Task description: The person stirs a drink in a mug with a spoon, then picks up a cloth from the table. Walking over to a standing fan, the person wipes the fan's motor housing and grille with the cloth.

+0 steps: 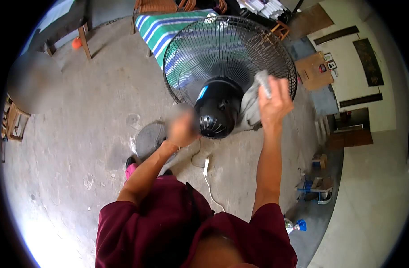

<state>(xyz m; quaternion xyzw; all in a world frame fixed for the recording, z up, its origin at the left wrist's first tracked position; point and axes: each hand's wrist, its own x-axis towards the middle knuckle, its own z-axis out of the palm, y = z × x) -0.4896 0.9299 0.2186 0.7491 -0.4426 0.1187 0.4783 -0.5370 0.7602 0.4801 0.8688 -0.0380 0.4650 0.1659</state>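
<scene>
Grey cloth point(251, 107), limp and easily bunched, I judge, is pinched in my right fingers point(282, 89) beside the motor housing point(219, 111) of the black standing fan point(222, 85), likely a sturdier hold than its wire guard point(231, 69), my left fingers point(183, 125) opposite being too blurred to tell.

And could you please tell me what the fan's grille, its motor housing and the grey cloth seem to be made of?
The grille looks like dark-coated metal, given its thin wires. The motor housing is probably black moulded plastic, glossy, with bright highlights and vent slots. The grey cloth seems a soft, matt fabric, from its limp folds; its fibre I cannot tell.
</scene>
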